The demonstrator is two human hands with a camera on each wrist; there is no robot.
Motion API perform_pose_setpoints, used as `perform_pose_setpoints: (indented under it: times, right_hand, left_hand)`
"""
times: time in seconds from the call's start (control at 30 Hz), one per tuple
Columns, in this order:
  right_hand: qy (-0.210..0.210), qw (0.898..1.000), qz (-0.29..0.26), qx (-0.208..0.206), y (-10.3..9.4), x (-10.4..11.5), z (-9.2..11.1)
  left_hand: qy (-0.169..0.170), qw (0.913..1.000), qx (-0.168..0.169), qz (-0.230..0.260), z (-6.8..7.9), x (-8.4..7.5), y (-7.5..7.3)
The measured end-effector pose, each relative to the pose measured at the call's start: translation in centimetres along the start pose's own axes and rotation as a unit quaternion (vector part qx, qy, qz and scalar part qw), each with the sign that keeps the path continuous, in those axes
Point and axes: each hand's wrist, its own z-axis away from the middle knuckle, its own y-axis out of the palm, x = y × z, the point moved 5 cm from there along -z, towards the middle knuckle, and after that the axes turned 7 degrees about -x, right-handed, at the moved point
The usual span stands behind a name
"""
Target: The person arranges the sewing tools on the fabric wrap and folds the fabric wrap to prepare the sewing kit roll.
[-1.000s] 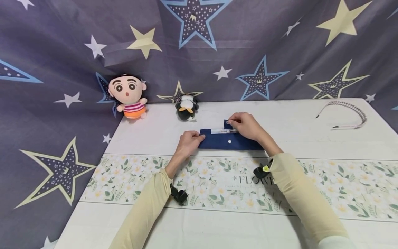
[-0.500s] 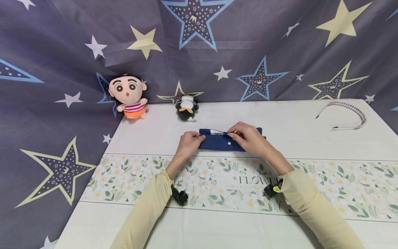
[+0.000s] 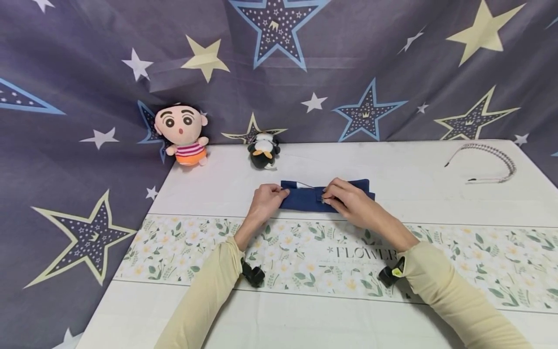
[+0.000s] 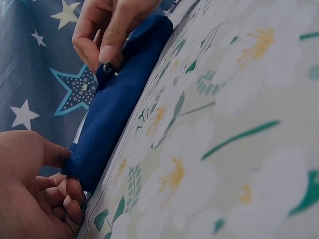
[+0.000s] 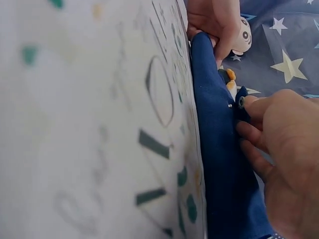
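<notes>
A long navy cloth pouch [image 3: 301, 199] lies across the table in front of me. My left hand [image 3: 265, 201] pinches its left end, thumb on top and fingers beneath, as the left wrist view shows. With thumb and fingers my right hand [image 3: 355, 202] pinches the pouch's small strap flap [image 3: 319, 195], folded forward over the front. A metal snap half [image 5: 241, 102] on the flap faces the matching snap stud [image 5: 230, 105] on the pouch front, with a small gap in the right wrist view. Something white [image 3: 305, 185] peeks out of the pouch's top opening.
A plush doll [image 3: 188, 140] in a striped shirt and a small black-and-white plush toy [image 3: 263, 151] sit at the back left. A headband [image 3: 501, 157] lies at the back right. A star-patterned curtain [image 3: 174, 53] hangs behind the table [image 3: 418, 179].
My right hand has drawn the strap flap from behind the pouch forward and down over its front, near the snap stud. The left hand keeps its grip on the left end.
</notes>
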Motion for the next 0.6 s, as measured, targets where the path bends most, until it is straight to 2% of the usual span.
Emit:
perform_pose_setpoints:
  times: [0.33, 0.6]
  right_hand:
    - [-0.038, 0.999, 0.017, 0.000, 0.64, 0.04, 0.36]
    - [-0.090, 0.994, 0.057, 0.013, 0.79, 0.47, 0.35]
  left_hand:
    - [-0.004, 1.0000, -0.002, -0.006, -0.04, 0.04, 0.14]
    - [-0.002, 1.0000, 0.003, -0.006, -0.19, 0.14, 0.12]
